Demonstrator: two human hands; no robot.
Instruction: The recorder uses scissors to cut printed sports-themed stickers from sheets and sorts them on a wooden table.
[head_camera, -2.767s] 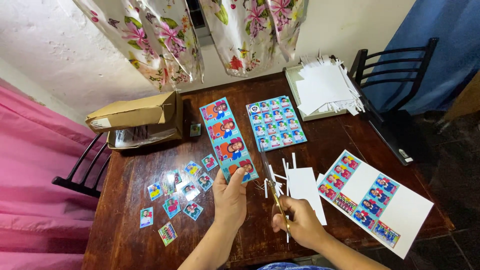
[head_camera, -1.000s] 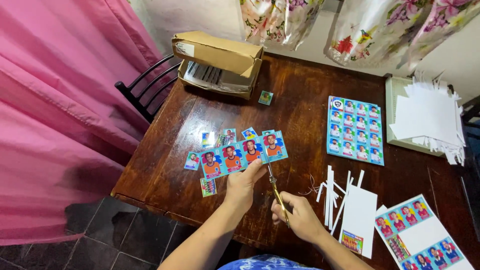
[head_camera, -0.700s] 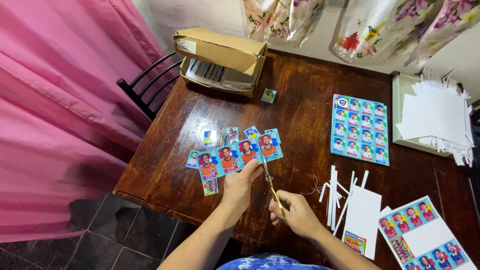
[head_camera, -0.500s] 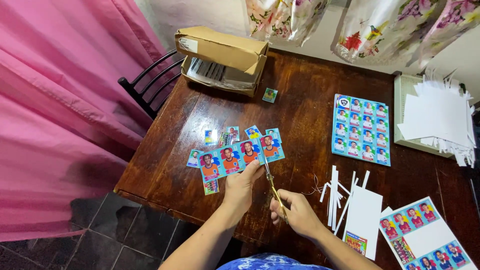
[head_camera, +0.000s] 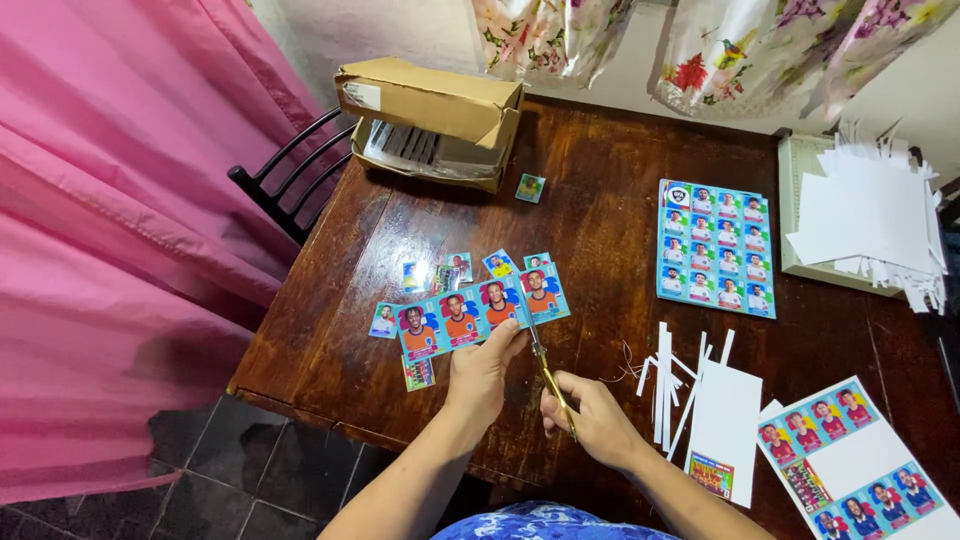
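The strip of picture cards (head_camera: 470, 318) hangs just left of frame centre, its lower edge pinched by your left hand (head_camera: 482, 368). Your right hand (head_camera: 592, 425), fingers closed round the scissors (head_camera: 545, 365), has the blades meeting the strip between cards, above the bench (head_camera: 600, 160).

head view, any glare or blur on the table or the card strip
Head view: soft glare streaks the dark wooden table near the cardboard box; the card strip in the left hand is sharp; edges bow slightly from the wide lens.
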